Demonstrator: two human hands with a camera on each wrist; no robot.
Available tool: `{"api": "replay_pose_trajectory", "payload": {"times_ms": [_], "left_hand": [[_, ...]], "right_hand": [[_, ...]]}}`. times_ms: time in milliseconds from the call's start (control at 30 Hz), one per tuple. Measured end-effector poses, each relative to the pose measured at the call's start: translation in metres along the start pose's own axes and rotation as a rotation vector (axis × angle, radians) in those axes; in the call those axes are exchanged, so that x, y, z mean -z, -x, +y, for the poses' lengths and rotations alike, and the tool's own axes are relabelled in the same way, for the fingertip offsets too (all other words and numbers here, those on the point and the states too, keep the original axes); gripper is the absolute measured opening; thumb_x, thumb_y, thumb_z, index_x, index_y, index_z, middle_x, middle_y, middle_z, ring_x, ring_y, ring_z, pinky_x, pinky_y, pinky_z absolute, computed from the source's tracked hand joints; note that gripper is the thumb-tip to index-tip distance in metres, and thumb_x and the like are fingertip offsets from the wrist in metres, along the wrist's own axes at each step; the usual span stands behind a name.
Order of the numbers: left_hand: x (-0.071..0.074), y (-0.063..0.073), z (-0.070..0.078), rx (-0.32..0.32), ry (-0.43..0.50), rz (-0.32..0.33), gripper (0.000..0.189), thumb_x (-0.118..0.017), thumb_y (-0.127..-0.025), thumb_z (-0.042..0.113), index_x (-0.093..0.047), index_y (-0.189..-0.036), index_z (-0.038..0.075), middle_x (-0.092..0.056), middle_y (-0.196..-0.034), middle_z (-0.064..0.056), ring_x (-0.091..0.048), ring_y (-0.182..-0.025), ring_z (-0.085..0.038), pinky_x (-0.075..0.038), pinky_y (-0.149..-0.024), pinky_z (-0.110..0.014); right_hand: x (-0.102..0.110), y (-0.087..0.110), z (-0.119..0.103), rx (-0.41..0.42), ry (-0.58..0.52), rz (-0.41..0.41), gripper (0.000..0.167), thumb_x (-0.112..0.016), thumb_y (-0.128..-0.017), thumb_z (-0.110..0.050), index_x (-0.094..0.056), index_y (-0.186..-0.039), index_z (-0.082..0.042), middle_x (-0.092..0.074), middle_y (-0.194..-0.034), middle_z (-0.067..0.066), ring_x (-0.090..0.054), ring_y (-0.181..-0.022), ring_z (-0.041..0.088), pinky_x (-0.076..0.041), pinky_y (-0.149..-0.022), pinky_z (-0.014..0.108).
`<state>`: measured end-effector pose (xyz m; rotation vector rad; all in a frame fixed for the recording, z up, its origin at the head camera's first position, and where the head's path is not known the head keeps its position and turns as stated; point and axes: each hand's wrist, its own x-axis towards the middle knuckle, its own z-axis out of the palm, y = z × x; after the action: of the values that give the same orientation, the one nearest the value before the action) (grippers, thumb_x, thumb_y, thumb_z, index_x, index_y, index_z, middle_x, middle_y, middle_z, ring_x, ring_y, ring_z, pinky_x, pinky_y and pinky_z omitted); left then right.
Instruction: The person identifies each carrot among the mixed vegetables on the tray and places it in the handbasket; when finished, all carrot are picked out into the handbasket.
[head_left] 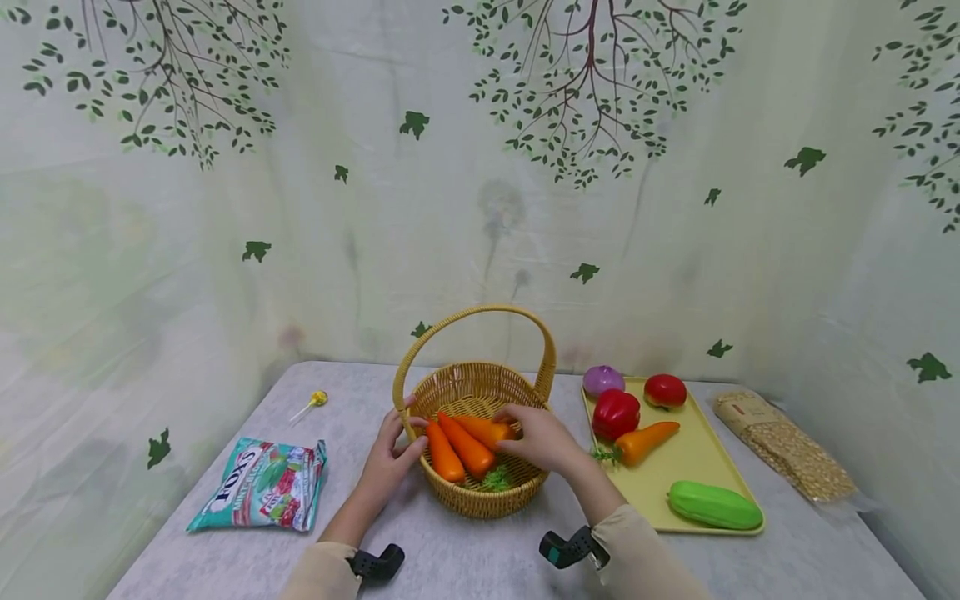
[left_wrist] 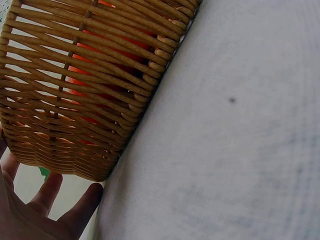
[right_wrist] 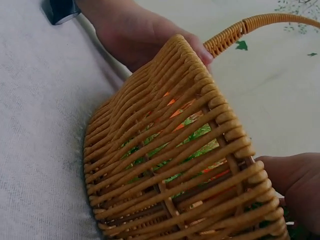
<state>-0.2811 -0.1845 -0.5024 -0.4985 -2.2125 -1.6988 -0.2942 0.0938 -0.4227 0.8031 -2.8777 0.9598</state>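
Basket (head_left: 487, 504) stands on the counter (head_left: 465, 558). Left hand (head_left: 392, 452) grips the basket's left rim, fingers (left_wrist: 80, 210) spread outside. Right hand (head_left: 545, 437), inside the basket's right side, pinches one carrot (head_left: 483, 430); two other carrots (head_left: 467, 448) lie in the basket. Tray (head_left: 701, 458): right of basket.

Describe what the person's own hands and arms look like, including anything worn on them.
The left hand and right hand wear no gloves. The left sleeve and right sleeve are plain beige. The left wrist camera and right wrist camera are black and bent in shape; the right one shows a small teal patch. No cables show.
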Motion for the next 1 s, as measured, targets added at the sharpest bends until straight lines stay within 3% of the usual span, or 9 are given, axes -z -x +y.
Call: {"api": "replay_pose_trajectory", "payload": {"times_ms": [367,633,1000], "left_hand": [[0.0,0.001,0.0,0.016,0.007,-0.009,0.025,-0.062,-0.098,0.015,-0.062,-0.121,0.004,-0.029,-0.163,-0.009,-0.028,-0.15,-0.036,-0.049,-0.092,-0.019],[0.0,0.0,0.0,0.001,0.003,-0.006,0.025,-0.062,-0.097,0.013,-0.062,-0.12,0.004,-0.029,-0.162,-0.009,-0.029,-0.15,-0.036,-0.049,-0.092,-0.019],[0.0,0.001,0.0,0.006,0.003,-0.008,0.026,-0.063,-0.097,0.014,-0.062,-0.12,0.003,-0.029,-0.163,-0.009,-0.029,-0.149,-0.036,-0.049,-0.092,-0.018]], "right_hand": [[-0.009,-0.012,0.003,0.004,0.067,-0.051,0.033,-0.078,-0.086,-0.023,-0.063,-0.114,-0.015,-0.071,-0.115,0.007,-0.065,-0.1,0.02,-0.051,-0.088,0.04],[-0.015,-0.01,0.0,-0.012,0.24,-0.033,0.038,-0.076,-0.085,-0.029,-0.066,-0.12,-0.017,-0.07,-0.101,-0.002,-0.061,-0.085,0.012,-0.051,-0.078,0.034],[-0.017,-0.007,-0.003,-0.046,0.269,-0.013,0.039,-0.075,-0.085,-0.031,-0.066,-0.122,-0.021,-0.069,-0.095,-0.006,-0.059,-0.08,0.01,-0.047,-0.071,0.032]]}}
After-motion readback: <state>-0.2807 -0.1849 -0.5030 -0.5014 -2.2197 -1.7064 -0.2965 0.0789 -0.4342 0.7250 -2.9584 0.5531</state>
